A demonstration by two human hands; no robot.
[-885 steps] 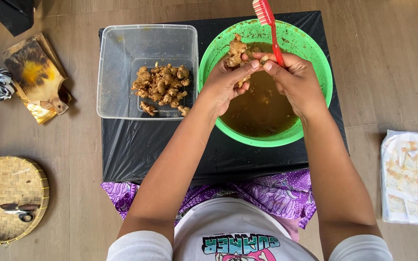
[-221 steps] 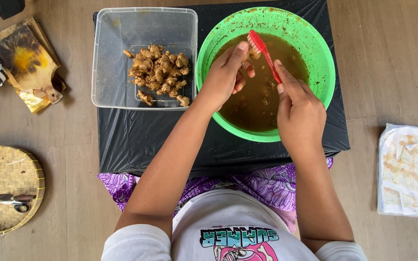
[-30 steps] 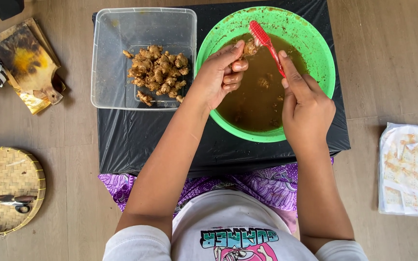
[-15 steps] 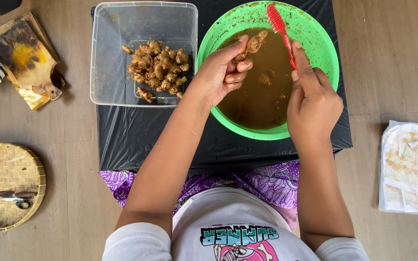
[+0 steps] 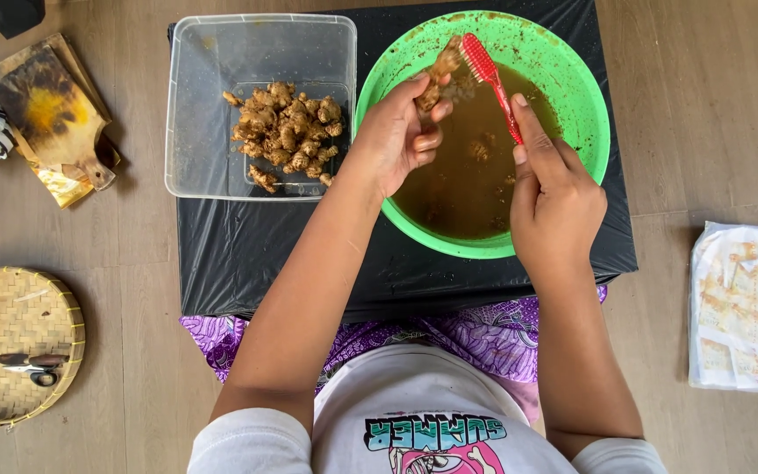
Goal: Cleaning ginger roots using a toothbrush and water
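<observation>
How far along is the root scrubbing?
Done: a pile of roots sits in the clear tub. In hand: the left hand holds one root piece over the green bowl while the right hand sets the red toothbrush to it. Left: a few pieces lie in the brown water.
</observation>
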